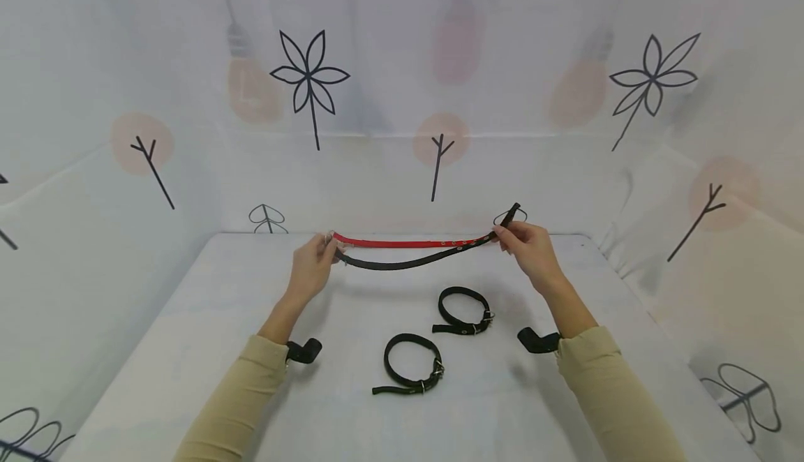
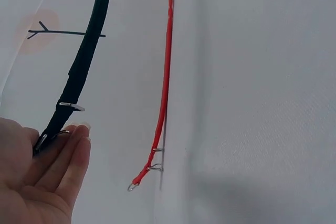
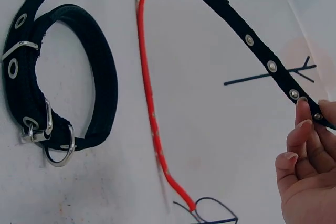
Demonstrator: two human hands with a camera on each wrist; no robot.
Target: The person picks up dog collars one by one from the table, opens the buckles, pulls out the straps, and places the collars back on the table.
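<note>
Stretched between my two hands hangs an unbuckled black collar (image 1: 392, 265), sagging a little in the middle. My left hand (image 1: 312, 264) pinches its buckle end; a metal ring shows near the fingers in the left wrist view. With thumb and fingers my right hand (image 1: 530, 249) pinches the other end, where metal eyelets (image 3: 272, 66) run along the strap, and the tip sticks up past the fingers. Behind it a red collar (image 1: 402, 244) lies straight along the table's far edge, apart from both hands in the wrist views.
Two buckled black collars lie looped on the white table (image 1: 207, 350): one collar (image 1: 465, 328) right of the middle, another collar (image 1: 411, 384) closer to me. A white cloth wall (image 1: 377, 176) with printed plants rises behind the table and at both sides.
</note>
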